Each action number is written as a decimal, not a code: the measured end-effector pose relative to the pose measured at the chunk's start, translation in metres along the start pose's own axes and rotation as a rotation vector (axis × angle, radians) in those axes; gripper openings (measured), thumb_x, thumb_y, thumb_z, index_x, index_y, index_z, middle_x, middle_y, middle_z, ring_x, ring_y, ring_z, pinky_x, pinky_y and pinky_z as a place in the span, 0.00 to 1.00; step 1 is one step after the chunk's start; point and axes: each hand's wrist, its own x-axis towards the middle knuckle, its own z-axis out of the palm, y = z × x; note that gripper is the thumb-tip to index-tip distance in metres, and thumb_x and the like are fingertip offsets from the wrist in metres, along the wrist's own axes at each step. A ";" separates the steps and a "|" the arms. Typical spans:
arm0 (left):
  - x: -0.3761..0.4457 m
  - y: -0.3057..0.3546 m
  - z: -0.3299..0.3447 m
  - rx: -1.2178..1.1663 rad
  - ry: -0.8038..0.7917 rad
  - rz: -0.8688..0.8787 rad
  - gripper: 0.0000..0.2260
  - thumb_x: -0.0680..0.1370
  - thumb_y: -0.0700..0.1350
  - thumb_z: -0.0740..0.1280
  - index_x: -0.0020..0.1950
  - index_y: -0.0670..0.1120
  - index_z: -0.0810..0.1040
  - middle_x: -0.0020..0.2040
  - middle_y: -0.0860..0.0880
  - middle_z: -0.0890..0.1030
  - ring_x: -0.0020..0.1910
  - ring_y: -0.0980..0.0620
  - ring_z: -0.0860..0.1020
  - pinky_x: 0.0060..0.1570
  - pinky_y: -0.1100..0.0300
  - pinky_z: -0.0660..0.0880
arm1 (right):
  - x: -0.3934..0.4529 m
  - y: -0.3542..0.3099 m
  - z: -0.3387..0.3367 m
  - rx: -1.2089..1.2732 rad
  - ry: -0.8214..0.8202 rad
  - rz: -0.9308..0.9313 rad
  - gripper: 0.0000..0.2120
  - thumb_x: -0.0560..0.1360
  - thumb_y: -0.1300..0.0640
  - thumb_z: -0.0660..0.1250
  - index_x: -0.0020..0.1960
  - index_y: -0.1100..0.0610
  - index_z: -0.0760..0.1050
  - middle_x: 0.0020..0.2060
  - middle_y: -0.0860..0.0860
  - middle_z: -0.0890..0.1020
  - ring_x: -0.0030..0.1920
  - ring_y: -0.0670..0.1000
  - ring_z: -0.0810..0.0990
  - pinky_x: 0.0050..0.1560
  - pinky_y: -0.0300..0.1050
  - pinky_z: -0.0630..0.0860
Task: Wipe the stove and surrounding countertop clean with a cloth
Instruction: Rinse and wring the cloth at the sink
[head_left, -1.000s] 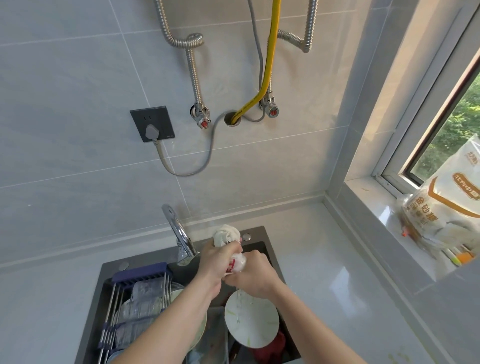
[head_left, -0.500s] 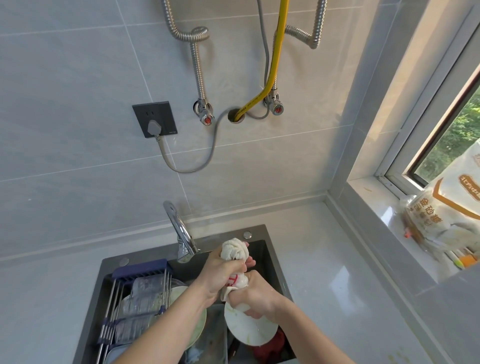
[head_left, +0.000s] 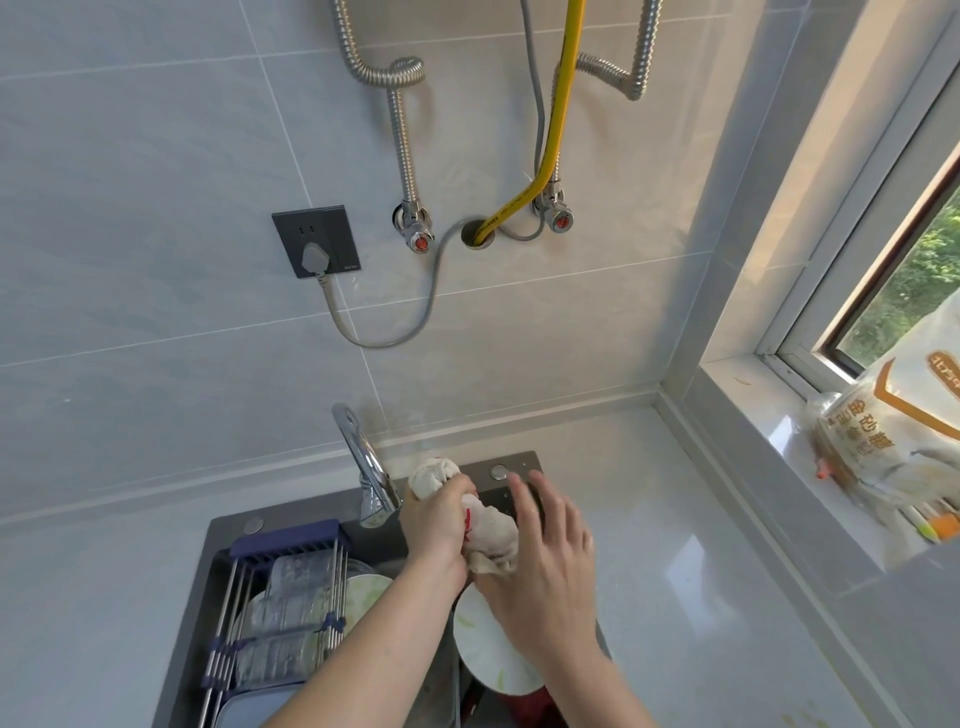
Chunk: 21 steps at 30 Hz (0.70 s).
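A twisted white cloth (head_left: 488, 540) with a red mark hangs over the dark sink (head_left: 291, 525). My left hand (head_left: 434, 525) is shut around the cloth's upper part, whose bunched end sticks out above my fist. Beside the lower part of the cloth, my right hand (head_left: 545, 566) has its fingers spread apart and grips nothing. No stove is in view. Pale countertop (head_left: 675, 571) lies to the right of the sink.
A chrome faucet (head_left: 363, 467) stands at the sink's back edge. A drying rack (head_left: 280, 608) with containers spans the sink's left half, with plates (head_left: 488, 660) below my hands. Bags (head_left: 898, 441) sit on the window sill at right. A socket and hoses are on the tiled wall.
My right hand has let go of the cloth's lower end and spread its fingers. My left hand keeps its grip, and the cloth's lower part has loosened.
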 end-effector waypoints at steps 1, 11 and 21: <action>0.001 0.000 0.000 -0.030 0.013 -0.058 0.08 0.69 0.35 0.72 0.47 0.42 0.80 0.38 0.41 0.80 0.32 0.46 0.78 0.34 0.56 0.75 | -0.010 -0.001 0.002 -0.005 0.085 -0.093 0.40 0.67 0.45 0.74 0.78 0.50 0.68 0.76 0.53 0.69 0.73 0.59 0.70 0.67 0.61 0.71; -0.015 -0.001 0.008 -0.111 -0.183 -0.315 0.12 0.70 0.42 0.73 0.53 0.44 0.79 0.43 0.40 0.81 0.38 0.42 0.81 0.36 0.53 0.81 | -0.011 0.031 0.016 -0.006 0.095 -0.330 0.42 0.67 0.67 0.72 0.79 0.53 0.64 0.76 0.55 0.67 0.70 0.63 0.73 0.65 0.62 0.75; -0.015 -0.002 0.003 -0.225 -0.229 -0.255 0.03 0.75 0.41 0.71 0.45 0.44 0.78 0.37 0.45 0.82 0.38 0.45 0.83 0.35 0.54 0.82 | 0.010 0.028 -0.002 0.720 -0.237 0.324 0.20 0.65 0.54 0.75 0.55 0.42 0.80 0.46 0.43 0.85 0.46 0.46 0.84 0.46 0.52 0.82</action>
